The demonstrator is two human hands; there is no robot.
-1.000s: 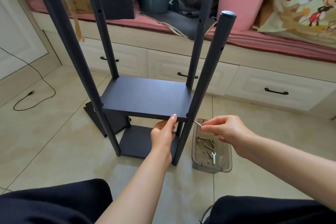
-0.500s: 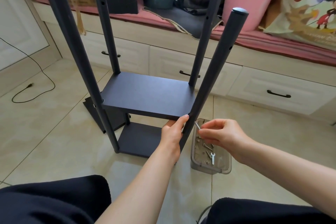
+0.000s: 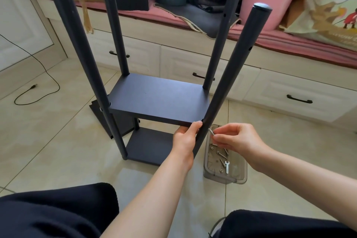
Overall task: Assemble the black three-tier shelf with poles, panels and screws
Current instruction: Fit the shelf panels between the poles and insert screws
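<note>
The black shelf (image 3: 158,100) stands on the tiled floor (image 3: 58,141) in front of the person, two panels in, four poles rising bare above the middle panel (image 3: 160,98), so the top tier looks not yet fitted. The near right pole (image 3: 229,81) leans across the view, and here's the left hand (image 3: 183,139), fingers under the middle panel's front corner and thumb over its edge, propping it against that pole. The right hand (image 3: 237,139) sits just beside the pole, fingertips pinching a thin metal screw (image 3: 211,131) aimed at the pole's side at panel height. Below it lies a clear plastic tray (image 3: 226,177) with spare screws and a small white wrench (image 3: 227,166). The risk, as I judge it: if the left hand lets the panel sag, the holes go out of line and the screw may cross-thread or slip from the pinch and roll away. The hole it is meant for sits behind the pole, unseen; whether the tip is in yet I cannot tell. The far left pole's top is cut off, and a dark part (image 3: 102,114) behind the shelf is half hidden.
</note>
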